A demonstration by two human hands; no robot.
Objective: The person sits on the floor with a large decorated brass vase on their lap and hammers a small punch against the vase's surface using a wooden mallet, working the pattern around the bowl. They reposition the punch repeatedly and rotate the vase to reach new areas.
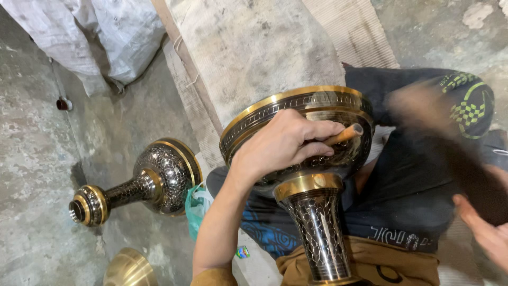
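You are sitting on a grey concrete floor [37, 159], and a pale plank [254, 47] is running away from you just beyond your left hand. Across your dark-trousered lap [407, 201] you are cradling a large engraved brass vase [312, 175], black with gold bands; its wide bowl is lying under your left hand and its narrow neck is pointing back toward your body. A white sack [95, 37] is slumping far off to the left of that hand. A second engraved vase [143, 182] is lying on its side on the floor, well to the left of your left forearm, with a plain brass dome [127, 269] nearer you and a green bag [194, 209] just beside your elbow.

Your left hand [283, 143] is resting on the bowl with fingers curled closed around a thin wooden-handled tool [344, 134], whose tip is pointing right. Your right hand [484, 230] is sitting at the right edge, motion-blurred; whether it is open or gripping anything, you cannot tell. A blurred dark shape [423, 108] is hovering above it.
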